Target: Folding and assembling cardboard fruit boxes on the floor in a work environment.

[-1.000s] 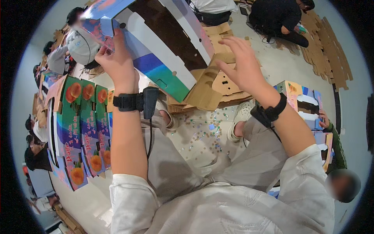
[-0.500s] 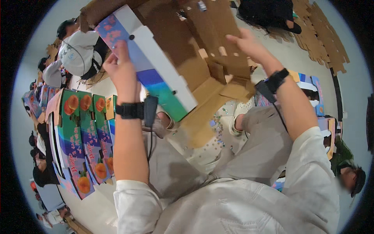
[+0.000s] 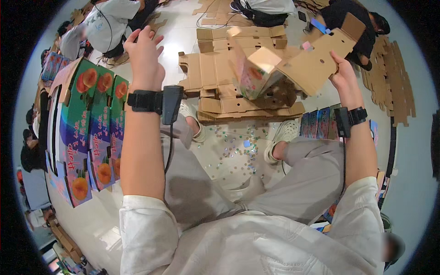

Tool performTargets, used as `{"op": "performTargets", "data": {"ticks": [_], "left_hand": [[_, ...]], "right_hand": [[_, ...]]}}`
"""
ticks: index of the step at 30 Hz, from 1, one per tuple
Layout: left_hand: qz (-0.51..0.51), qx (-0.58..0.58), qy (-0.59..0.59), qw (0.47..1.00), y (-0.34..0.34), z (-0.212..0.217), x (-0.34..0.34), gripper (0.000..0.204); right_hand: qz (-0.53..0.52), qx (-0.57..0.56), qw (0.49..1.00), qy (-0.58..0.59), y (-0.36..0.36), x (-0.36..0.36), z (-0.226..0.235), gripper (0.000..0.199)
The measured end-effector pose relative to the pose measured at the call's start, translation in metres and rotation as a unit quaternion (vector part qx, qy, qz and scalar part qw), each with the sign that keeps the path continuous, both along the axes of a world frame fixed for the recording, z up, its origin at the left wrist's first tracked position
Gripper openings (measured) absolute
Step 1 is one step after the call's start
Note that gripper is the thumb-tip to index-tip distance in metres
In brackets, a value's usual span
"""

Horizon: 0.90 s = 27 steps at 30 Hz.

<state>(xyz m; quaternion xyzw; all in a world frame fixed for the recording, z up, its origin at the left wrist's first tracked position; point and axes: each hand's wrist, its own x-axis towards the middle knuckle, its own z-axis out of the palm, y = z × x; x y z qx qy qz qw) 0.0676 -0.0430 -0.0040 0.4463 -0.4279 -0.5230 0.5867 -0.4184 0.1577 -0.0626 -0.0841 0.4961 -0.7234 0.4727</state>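
Note:
My left hand [image 3: 145, 57] is raised at the left with its fingers apart, holding nothing. At the right, my right hand [image 3: 344, 75] grips the edge of a partly folded cardboard carton [image 3: 316, 62], the thumb on its brown inner side. The carton is tilted and smeared by motion; a patch of its pink flowered print shows at the left end. Below it on the floor, an unfolded brown carton blank [image 3: 215, 71] lies inner side up, its side flaps partly raised.
Printed fruit cartons [image 3: 96, 123] stand in a row at my left, and more cartons [image 3: 316, 123] at the right. Small round cut-outs [image 3: 238, 151] litter the floor between my feet. Brown cardboard sheets [image 3: 389, 82] lie at the far right. Other people [image 3: 110, 23] sit nearby.
My left hand has let go of the printed carton and moved up and away. The carton has swung right with my right hand, uncovering the flat blank on the floor.

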Motion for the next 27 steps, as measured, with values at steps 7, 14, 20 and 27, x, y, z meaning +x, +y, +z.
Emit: {"op": "performTargets", "data": {"ticks": [7,14,20,27], "left_hand": [[0.001,-0.031,0.035,0.999,0.013,0.007,-0.009,0.055],[-0.003,-0.031,0.080,0.996,0.015,0.009,-0.007,0.051],[-0.003,-0.018,0.097,0.995,0.016,0.014,-0.003,0.047],[-0.013,-0.014,0.085,0.996,0.028,0.021,-0.001,0.045]], "right_hand": [[-0.073,-0.163,0.977,-0.115,-0.049,-0.002,0.013,0.030],[-0.067,-0.090,0.993,-0.021,-0.079,0.076,-0.011,0.028],[-0.028,0.086,0.993,-0.075,-0.080,0.159,-0.196,0.024],[-0.064,0.108,0.978,-0.165,-0.037,0.245,-0.325,0.040]]}}
